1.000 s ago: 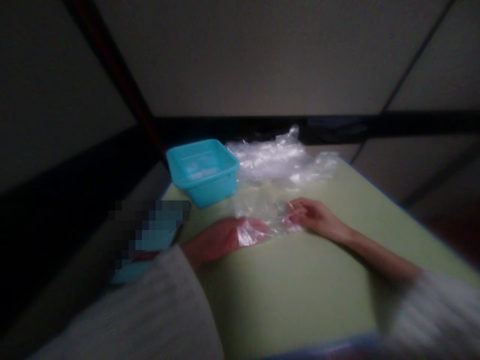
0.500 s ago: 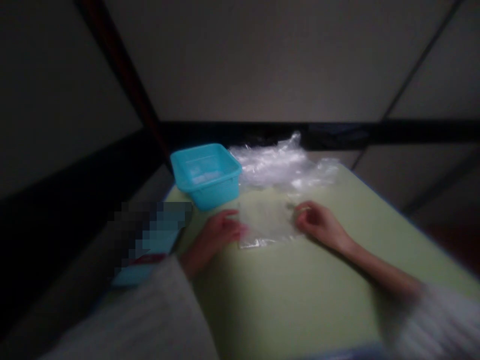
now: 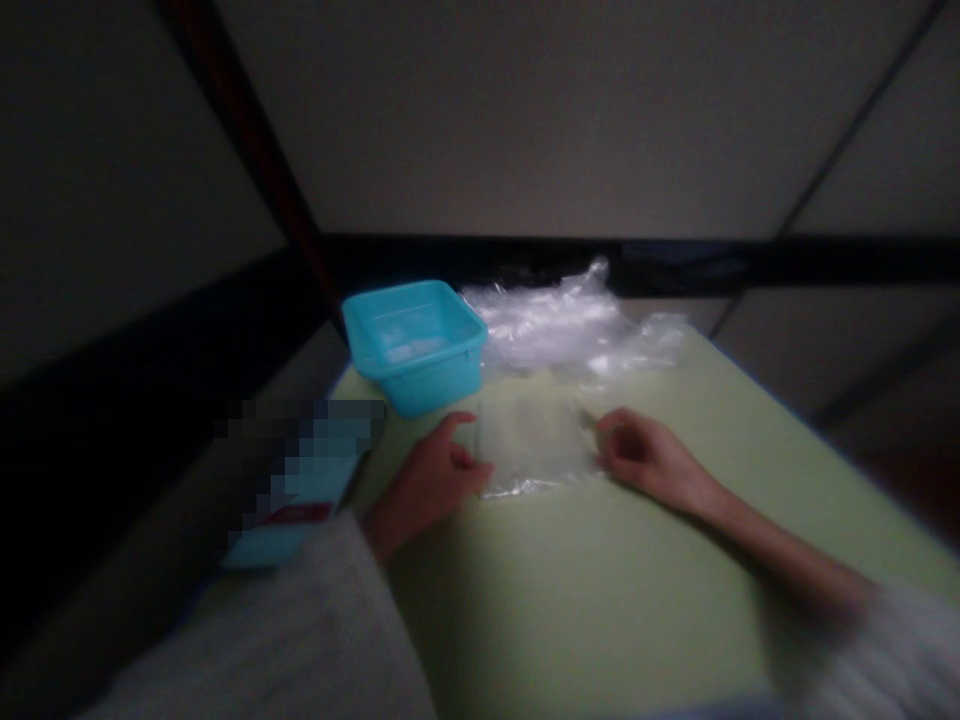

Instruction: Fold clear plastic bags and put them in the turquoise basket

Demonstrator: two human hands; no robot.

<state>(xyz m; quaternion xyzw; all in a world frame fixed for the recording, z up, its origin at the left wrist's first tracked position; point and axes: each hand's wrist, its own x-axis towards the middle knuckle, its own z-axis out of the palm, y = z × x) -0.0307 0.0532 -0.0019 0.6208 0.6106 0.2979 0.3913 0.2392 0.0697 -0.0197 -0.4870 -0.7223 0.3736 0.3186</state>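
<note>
A small clear plastic bag (image 3: 534, 440) lies flat on the pale green tabletop between my hands, its near edge shiny and creased. At its left side my left hand (image 3: 439, 475) is open, thumb and forefinger apart, with the thumb tip at the bag's lower left edge. The fingers of my right hand (image 3: 645, 460) are curled closed at the bag's right edge and appear to pinch it; blur hides the exact contact. Just beyond my left hand stands a turquoise plastic basket (image 3: 435, 385) with whitish, clear contents at its bottom.
A heap of crumpled clear plastic bags (image 3: 555, 325) covers the far end of the green table (image 3: 585, 600), right of the basket. A partly pixelated light blue object (image 3: 289, 540) with a red stripe is by the left table edge. A pale panelled wall (image 3: 525, 120) rises behind.
My left thumb and forefinger have spread wider apart at the bag's left edge. My right hand has shifted slightly right and down in view. The bag stays nearly in place.
</note>
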